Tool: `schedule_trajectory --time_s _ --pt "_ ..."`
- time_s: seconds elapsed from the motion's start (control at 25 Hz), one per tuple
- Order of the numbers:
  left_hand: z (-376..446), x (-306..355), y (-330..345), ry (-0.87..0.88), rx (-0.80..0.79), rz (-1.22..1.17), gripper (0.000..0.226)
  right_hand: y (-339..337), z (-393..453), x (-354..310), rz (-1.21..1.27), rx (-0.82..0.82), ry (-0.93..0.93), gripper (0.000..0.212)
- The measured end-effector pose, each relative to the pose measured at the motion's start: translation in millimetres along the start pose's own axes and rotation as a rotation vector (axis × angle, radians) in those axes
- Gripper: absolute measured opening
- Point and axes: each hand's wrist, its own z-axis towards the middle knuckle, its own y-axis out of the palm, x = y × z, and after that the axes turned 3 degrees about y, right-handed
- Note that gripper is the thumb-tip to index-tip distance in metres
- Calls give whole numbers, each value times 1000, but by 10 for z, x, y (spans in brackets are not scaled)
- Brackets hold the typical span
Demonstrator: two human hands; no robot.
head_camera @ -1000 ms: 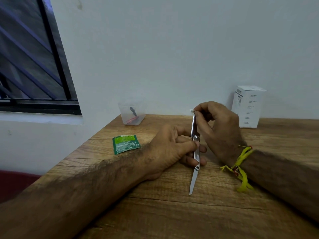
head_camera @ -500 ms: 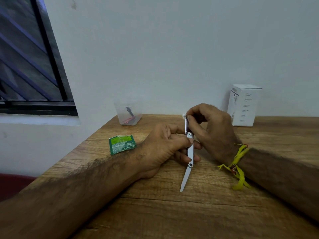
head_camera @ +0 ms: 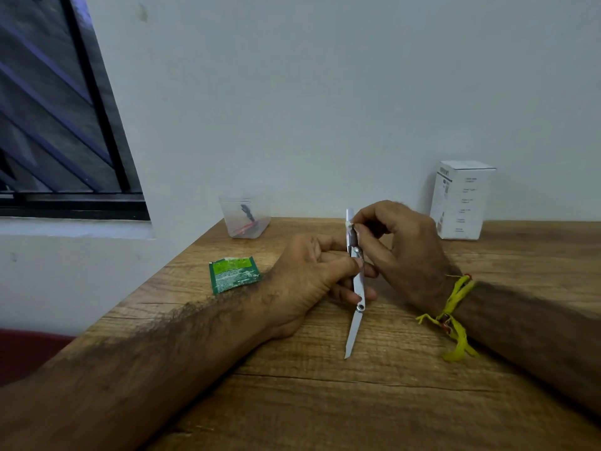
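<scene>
Fingers (head_camera: 344, 265) of the left hand (head_camera: 312, 281): thumb and forefinger pinch the mid-handle of a slim metal folding tool (head_camera: 358, 284); the other fingers curl beneath it. Heel of the hand and forearm rest on the desk (head_camera: 325, 402).

Blade (head_camera: 353, 330): folded out, slanting down toward the viewer. Tip is at the desk surface; cannot tell whether it touches.

Fingers (head_camera: 364, 236) of the right hand (head_camera: 403, 252): closed in a pinch on the tool's upper end, where a small white bit shows. Tool stands near upright between the two hands, in the middle of the desk. A yellow thread (head_camera: 455, 307) is tied round the right wrist, its loose ends hanging to the desk.

Surroundings:
- Green sachet (head_camera: 232, 274): flat on the desk, just left of the left wrist, which lies between it and the tool.
- Clear plastic container (head_camera: 245, 216): farther back at the wall, with dark and red items inside, too small to identify.
- White box (head_camera: 461, 200): upright at the wall, behind the right hand and just beside it in this view.
- Dark-framed window (head_camera: 58, 125): far left, set in the pale wall (head_camera: 325, 92).
</scene>
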Motion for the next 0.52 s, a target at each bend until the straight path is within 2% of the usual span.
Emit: schedule_trajectory --time_s 0.4,0.52 --pt "22 -33 -26 28 5 -4 25 3 11 27 -65 -50 -131 7" --pt "31 -44 -26 40 3 27 32 -23 7 67 -108 -92 -166 8"
